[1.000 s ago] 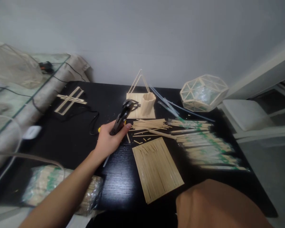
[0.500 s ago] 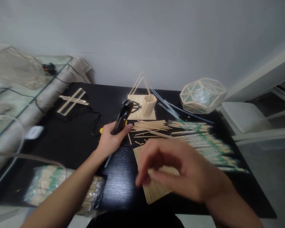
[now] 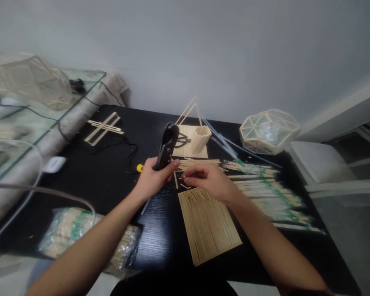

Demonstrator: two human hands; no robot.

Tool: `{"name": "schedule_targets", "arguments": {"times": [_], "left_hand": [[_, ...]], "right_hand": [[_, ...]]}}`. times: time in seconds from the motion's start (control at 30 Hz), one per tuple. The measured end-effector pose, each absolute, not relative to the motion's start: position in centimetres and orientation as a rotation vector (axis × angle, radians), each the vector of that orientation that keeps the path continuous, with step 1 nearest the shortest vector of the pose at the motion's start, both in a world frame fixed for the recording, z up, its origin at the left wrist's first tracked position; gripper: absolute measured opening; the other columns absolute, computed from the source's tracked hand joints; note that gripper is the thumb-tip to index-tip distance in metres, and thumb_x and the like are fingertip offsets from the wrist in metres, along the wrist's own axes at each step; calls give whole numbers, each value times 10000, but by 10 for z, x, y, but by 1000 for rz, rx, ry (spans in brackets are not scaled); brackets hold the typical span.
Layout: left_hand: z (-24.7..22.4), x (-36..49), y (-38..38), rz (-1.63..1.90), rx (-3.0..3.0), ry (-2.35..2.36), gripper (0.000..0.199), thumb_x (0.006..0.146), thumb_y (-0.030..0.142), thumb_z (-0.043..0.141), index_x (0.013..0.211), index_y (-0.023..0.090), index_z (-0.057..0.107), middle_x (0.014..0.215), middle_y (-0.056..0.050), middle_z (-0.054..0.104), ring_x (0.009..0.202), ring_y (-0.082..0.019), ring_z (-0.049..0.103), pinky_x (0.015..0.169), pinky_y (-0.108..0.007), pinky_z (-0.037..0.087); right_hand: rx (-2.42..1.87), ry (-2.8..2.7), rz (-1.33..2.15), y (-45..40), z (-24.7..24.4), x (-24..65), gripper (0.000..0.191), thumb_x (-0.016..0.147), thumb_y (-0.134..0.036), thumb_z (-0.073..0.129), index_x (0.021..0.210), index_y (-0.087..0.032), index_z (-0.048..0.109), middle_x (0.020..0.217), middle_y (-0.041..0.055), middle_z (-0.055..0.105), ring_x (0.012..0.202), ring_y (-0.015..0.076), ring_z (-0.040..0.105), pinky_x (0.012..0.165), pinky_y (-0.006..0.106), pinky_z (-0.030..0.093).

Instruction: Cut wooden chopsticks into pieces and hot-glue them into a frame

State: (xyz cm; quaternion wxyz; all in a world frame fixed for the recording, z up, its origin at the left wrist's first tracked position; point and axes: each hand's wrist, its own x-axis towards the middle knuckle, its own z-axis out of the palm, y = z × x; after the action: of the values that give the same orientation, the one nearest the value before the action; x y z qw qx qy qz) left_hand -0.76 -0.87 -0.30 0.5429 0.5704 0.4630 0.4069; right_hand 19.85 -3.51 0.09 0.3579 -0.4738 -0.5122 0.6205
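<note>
Gripping a black hand tool (image 3: 168,144) in the closed fingers of the left hand (image 3: 151,176) and holding the right hand (image 3: 212,181) by the short stick pieces (image 3: 185,186) just beyond the slatted panel (image 3: 209,226) on the worktop (image 3: 105,172), with fingertips drawn together, but impossible to tell whether around anything. Seemingly at the step of picking out a piece, so calling next for a light, sure pinch. Compared with half a second ago, no longer covering the panel's middle with the right hand, but reaching past its far edge.
</note>
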Motion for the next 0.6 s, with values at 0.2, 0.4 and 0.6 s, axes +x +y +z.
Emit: {"name": "schedule_targets", "arguments": {"times": [0.2, 0.4, 0.6], "left_hand": [[-7, -6, -9, 931, 1407, 1066, 386, 853, 441, 805, 638, 178, 624, 536, 24, 576, 484, -97, 472, 482, -240, 359], [-11, -6, -8, 897, 1420, 1049, 377, 867, 431, 790, 640, 178, 629, 548, 15, 597, 498, -104, 497, 490, -241, 369], [-10, -6, -6, 885, 1406, 1076, 385, 855, 471, 787, 655, 174, 643, 552, 10, 620, 511, -122, 544, 502, -238, 405]], "right_hand": [[-1191, -1250, 1728, -34, -10, 190, 342, 746, -446, 919, 955, -194, 821, 956, 57, 812, 866, 196, 756, 885, 388, 616], [-1168, -1198, 1755, -36, -11, 185, 346, 692, -396, 953, 910, -185, 787, 886, 36, 802, 790, 177, 757, 820, 358, 637], [-1189, -1056, 1756, -38, -13, 181, 475, 611, -322, 1000, 906, -200, 648, 800, 12, 803, 743, 190, 782, 776, 359, 651]]}}
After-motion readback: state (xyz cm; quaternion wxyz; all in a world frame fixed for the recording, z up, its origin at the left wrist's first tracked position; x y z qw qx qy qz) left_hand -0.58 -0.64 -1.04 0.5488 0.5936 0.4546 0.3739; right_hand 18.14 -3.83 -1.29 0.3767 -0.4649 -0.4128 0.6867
